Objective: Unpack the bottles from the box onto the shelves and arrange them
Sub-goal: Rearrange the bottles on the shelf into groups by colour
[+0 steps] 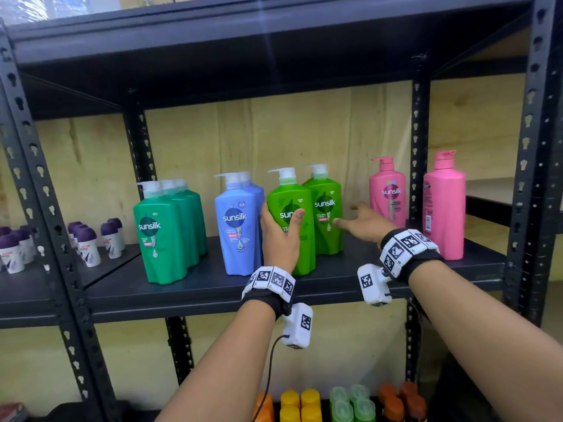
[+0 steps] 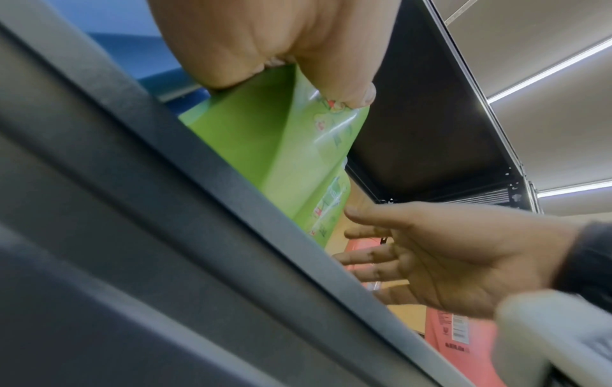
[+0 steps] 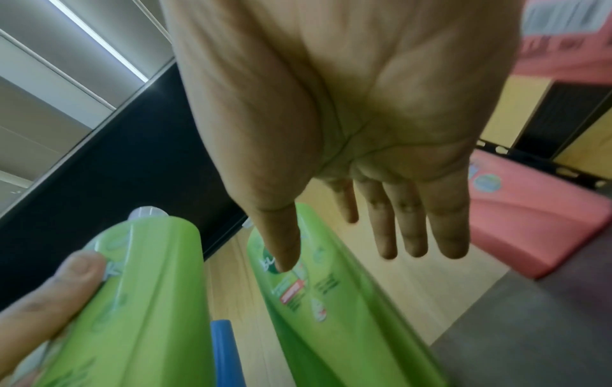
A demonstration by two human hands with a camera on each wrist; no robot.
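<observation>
On the black shelf (image 1: 213, 287) stand Sunsilk pump bottles in groups by colour: dark green bottles (image 1: 164, 236), blue bottles (image 1: 237, 226), two light green bottles and two pink bottles (image 1: 388, 190). My left hand (image 1: 280, 220) grips the front light green bottle (image 1: 300, 254), which stands upright on the shelf, with my thumb on its label. In the left wrist view that hand (image 2: 291, 86) holds the same bottle (image 2: 281, 157). My right hand (image 1: 345, 214) is open, fingers spread, beside the rear light green bottle (image 1: 324, 205). In the right wrist view its thumb tip lies over that bottle's label (image 3: 331, 314).
Small purple-capped roll-ons (image 1: 88, 242) fill the neighbouring shelf at left. A black upright (image 1: 420, 147) stands between the two pink bottles. Bare shelf (image 1: 356, 260) lies between the green and pink bottles. Below are bottles with orange, yellow and green caps (image 1: 335, 403).
</observation>
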